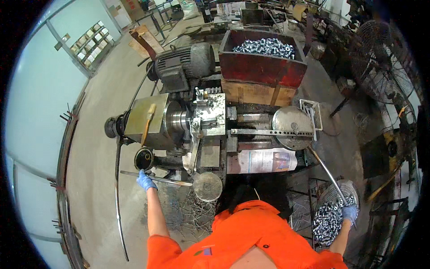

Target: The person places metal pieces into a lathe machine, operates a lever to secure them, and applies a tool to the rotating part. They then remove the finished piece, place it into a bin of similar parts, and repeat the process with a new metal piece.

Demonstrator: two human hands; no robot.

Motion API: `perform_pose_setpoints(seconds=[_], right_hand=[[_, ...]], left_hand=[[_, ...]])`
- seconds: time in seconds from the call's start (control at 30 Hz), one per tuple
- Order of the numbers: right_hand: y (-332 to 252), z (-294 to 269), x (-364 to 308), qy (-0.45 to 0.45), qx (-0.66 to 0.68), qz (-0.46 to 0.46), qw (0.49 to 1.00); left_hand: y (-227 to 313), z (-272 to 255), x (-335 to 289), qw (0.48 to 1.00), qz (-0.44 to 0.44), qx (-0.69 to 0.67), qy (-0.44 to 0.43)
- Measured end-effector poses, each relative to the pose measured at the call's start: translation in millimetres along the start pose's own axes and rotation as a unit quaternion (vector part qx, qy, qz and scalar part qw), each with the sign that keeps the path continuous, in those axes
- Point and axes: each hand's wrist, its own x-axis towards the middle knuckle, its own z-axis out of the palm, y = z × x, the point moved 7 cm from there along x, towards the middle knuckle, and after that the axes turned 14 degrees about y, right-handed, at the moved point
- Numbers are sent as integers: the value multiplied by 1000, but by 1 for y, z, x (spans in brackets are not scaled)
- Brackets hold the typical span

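My left hand [145, 180], in a blue glove, is closed around a long metal lever rod [174, 181] that runs to a small round disc [207, 187] at the front of the lathe. Far to the right, my right hand [350, 213], also gloved in blue, grips a second, slanting lever bar [326, 168]. That bar reaches up to a large round metal plate [286, 121] at the machine's right end. Between the two levers stands the lathe, with its chuck [178, 121] and tool slide [210, 114]; whether a workpiece sits there, I cannot tell.
A red bin [264, 71] of small metal parts stands behind the lathe. Below my right hand is a basket [342, 188] of similar parts. A brush [149, 119] lies on the headstock, near a dark cup [144, 158]. A fan [380, 62] stands far right.
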Motion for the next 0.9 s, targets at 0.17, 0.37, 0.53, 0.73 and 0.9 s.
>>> perform_pose_setpoints(seconds=[0.17,0.37,0.53,0.73,0.9], right_hand=[[-16,-27,-9,-25,43,18,999],[-37,-62,-18,-101,-3,35,994],[-25,-48,-19,-67,14,62,996],[-21,-35,-20,-71,6,44,996],[-6,-7,-17,-53,4,25,998]], left_hand=[[-9,-5,16,1000,9,-12,-17],[-4,-4,10,999,34,14,-15],[-1,-5,6,999,41,17,16],[-4,-3,9,1000,23,2,-4],[0,-3,4,999,37,-6,-2]])
